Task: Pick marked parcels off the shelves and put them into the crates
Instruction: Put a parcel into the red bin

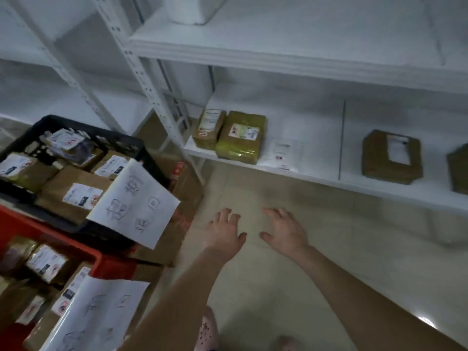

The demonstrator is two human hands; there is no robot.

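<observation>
On the low white shelf (321, 148), a small brown parcel (209, 129) and a larger brown parcel (240, 138) are laid touching at the left end. A flat white packet (281, 154) is set just beside them, and a taped brown parcel (391, 157) well apart. Cardboard boxes (184, 183) are stood on the floor (278, 262).

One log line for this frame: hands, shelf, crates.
left hand: open, empty | right hand: open, empty | lower shelf: parcels on it | black crate: loaded | red crate: loaded
</observation>
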